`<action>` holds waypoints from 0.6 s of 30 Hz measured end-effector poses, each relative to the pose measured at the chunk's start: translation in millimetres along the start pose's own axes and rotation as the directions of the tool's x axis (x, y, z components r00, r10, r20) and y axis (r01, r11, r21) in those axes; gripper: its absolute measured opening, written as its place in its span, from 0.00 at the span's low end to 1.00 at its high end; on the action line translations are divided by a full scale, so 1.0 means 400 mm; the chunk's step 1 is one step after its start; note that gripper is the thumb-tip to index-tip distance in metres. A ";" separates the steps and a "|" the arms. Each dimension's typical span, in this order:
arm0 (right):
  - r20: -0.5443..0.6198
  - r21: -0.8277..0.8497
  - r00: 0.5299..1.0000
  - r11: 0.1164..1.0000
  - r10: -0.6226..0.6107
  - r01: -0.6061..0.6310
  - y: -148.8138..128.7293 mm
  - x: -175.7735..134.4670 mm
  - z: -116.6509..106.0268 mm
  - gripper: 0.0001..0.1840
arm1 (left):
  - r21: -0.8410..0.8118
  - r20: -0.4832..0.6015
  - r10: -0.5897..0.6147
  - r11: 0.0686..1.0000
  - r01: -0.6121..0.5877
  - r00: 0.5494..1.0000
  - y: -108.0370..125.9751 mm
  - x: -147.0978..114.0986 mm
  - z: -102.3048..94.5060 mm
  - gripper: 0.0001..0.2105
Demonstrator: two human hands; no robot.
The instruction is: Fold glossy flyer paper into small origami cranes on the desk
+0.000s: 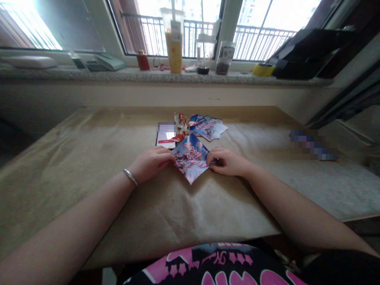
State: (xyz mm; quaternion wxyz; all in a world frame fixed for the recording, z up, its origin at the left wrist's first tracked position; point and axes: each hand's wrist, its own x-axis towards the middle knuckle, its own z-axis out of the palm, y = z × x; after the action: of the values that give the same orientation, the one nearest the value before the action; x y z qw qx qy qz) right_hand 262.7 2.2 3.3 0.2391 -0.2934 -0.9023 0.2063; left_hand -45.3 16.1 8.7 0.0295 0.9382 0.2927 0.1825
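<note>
A square sheet of printed paper, blue at the top and pale pink below with red-and-white lettering, is turned cornerwise in front of me. My left hand, with a silver bangle at the wrist, pinches its left corner. At the right corner, my right hand grips the sheet between thumb and curled fingers. Just beyond lie a phone with a lit screen and some crumpled red-and-white paper pieces. Similar printed sheets are fanned in a pile behind to the right.
A brown cover spreads over the table. Farther right lies a blurred bluish item. On the stone windowsill stand a tall cup with yellow contents, clear cups, a red jar and a black bag.
</note>
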 end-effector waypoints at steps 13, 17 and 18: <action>0.079 -0.146 0.996 0.988 -0.041 0.052 -0.006 0.001 0.003 0.12 | 0.066 0.062 0.176 0.981 -0.180 0.982 0.022 0.005 -0.003 0.13; 0.082 -0.187 0.996 0.981 -0.038 0.053 -0.010 0.002 0.004 0.13 | 0.046 0.106 0.200 0.978 -0.206 0.974 0.042 0.010 -0.008 0.13; 0.084 -0.194 0.996 0.979 -0.040 0.055 -0.012 0.003 0.005 0.13 | 0.039 0.111 0.206 0.977 -0.211 0.972 0.047 0.012 -0.010 0.13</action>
State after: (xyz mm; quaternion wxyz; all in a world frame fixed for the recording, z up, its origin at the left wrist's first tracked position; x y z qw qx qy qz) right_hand 258.8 -0.9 4.6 0.1778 -0.2855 -0.9338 0.1220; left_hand -33.1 3.2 16.8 0.0021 0.9725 0.1950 0.1271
